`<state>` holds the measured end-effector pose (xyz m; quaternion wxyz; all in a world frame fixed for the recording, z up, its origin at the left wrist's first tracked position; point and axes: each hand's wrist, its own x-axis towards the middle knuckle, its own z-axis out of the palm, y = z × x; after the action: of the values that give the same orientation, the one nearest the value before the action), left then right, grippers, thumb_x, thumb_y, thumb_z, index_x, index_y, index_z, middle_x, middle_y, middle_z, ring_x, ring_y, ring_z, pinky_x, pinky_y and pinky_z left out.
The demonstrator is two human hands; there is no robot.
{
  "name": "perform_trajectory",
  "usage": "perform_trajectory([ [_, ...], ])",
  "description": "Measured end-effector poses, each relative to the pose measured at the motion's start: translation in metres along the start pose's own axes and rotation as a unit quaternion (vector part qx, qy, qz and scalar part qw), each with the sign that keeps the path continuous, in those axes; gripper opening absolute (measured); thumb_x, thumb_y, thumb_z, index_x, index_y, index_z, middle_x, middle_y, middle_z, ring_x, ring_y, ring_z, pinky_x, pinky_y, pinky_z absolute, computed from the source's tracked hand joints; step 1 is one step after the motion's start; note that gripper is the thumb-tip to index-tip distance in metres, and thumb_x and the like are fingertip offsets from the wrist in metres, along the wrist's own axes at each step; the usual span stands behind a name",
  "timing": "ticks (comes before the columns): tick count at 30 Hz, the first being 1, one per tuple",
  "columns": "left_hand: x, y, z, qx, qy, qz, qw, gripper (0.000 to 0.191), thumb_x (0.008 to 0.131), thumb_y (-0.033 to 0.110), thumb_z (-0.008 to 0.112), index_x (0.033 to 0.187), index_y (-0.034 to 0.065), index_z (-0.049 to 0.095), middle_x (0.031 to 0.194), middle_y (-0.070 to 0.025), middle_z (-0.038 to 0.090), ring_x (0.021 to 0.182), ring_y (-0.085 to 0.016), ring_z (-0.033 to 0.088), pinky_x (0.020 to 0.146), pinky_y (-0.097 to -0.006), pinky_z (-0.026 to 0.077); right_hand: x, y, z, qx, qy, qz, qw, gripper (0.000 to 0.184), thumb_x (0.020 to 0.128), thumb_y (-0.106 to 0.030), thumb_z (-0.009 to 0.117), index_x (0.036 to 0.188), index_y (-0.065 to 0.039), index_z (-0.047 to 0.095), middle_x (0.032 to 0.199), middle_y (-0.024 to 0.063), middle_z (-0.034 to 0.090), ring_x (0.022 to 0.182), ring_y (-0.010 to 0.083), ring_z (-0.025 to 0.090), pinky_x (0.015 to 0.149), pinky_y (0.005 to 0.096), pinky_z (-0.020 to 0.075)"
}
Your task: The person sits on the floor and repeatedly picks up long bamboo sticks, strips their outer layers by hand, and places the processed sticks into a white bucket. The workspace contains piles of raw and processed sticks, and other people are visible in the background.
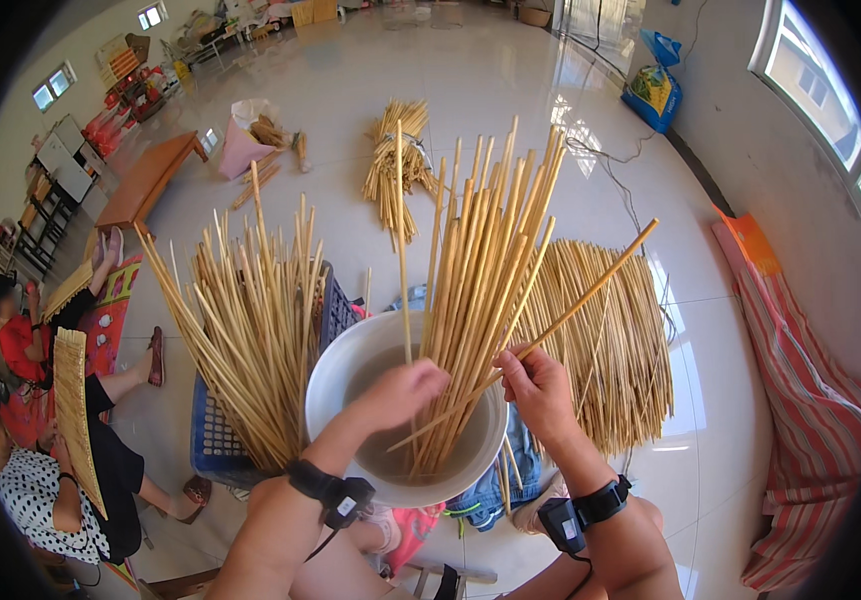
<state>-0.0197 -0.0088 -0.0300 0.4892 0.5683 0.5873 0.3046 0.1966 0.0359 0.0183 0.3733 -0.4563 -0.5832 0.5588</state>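
A white basin (323, 375) of cloudy water stands in front of me, with a bundle of long peeled plant stalks (468, 277) leaning upright in it. My right hand (539, 386) pinches one single stalk (603, 274) between thumb and fingers. That stalk slants from upper right down across the front of the bundle, its lower end over the basin. Over the basin's left part is my left hand (404, 394), blurred, its fingers bent beside the bundle. Whether it grips a stalk is unclear. Another stalk (402, 247) rises behind that hand.
To the left, a blue plastic crate (224, 431) holds many stalks (250, 322). A wide layer of stalks (610, 345) lies at right, partly over blue cloth (501, 480). A tied bundle (396, 161) rests farther off. Two people sit at left with woven panels (74, 405). Striped fabric (802, 420) lies along the right wall.
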Motion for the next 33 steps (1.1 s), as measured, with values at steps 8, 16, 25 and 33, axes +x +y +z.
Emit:
perform_trajectory([
  [8, 0.016, -0.107, -0.012, 0.374, 0.248, -0.153, 0.88, 0.031, 0.091, 0.018, 0.043, 0.106, -0.0038, 0.059, 0.094, -0.0211, 0.064, 0.092, -0.037, 0.062, 0.086, -0.0434, 0.047, 0.005, 0.001, -0.015, -0.007, 0.008, 0.01, 1.0, 0.023, 0.095, -0.021, 0.055, 0.091, 0.0, 0.061, 0.065, 0.0001, 0.055, 0.054, 0.006, 0.051, 0.05, 0.0209, 0.042],
  [16, 0.007, -0.09, -0.009, -0.028, -0.073, -0.381, 0.921, 0.028, 0.094, 0.017, 0.044, 0.093, -0.0026, 0.065, 0.082, -0.0139, 0.067, 0.071, -0.022, 0.066, 0.062, -0.0286, 0.053, 0.004, -0.002, -0.018, -0.006, -0.008, 0.02, 1.0, 0.022, 0.096, -0.02, 0.054, 0.091, 0.001, 0.06, 0.063, -0.0001, 0.053, 0.053, 0.0058, 0.05, 0.049, 0.0217, 0.041],
  [25, -0.01, 0.017, 0.038, -0.148, -0.071, 0.036, 0.986, 0.026, 0.099, 0.02, 0.044, 0.101, 0.0001, 0.061, 0.081, -0.0017, 0.061, 0.076, -0.009, 0.056, 0.073, -0.0235, 0.046, 0.0, 0.001, -0.006, -0.003, -0.014, 0.004, 1.0, 0.023, 0.094, -0.021, 0.056, 0.088, 0.001, 0.06, 0.06, 0.0003, 0.053, 0.052, 0.007, 0.05, 0.048, 0.0234, 0.0397],
  [33, -0.017, 0.044, 0.028, -0.131, -0.133, -0.025, 0.982, 0.026, 0.099, 0.016, 0.043, 0.114, 0.0004, 0.058, 0.077, 0.0013, 0.055, 0.069, -0.006, 0.05, 0.065, -0.0209, 0.042, 0.005, -0.02, -0.033, 0.017, 0.089, 0.034, 0.995, 0.027, 0.095, -0.022, 0.054, 0.082, 0.001, 0.058, 0.057, 0.0008, 0.053, 0.045, 0.0071, 0.048, 0.042, 0.0202, 0.0373],
])
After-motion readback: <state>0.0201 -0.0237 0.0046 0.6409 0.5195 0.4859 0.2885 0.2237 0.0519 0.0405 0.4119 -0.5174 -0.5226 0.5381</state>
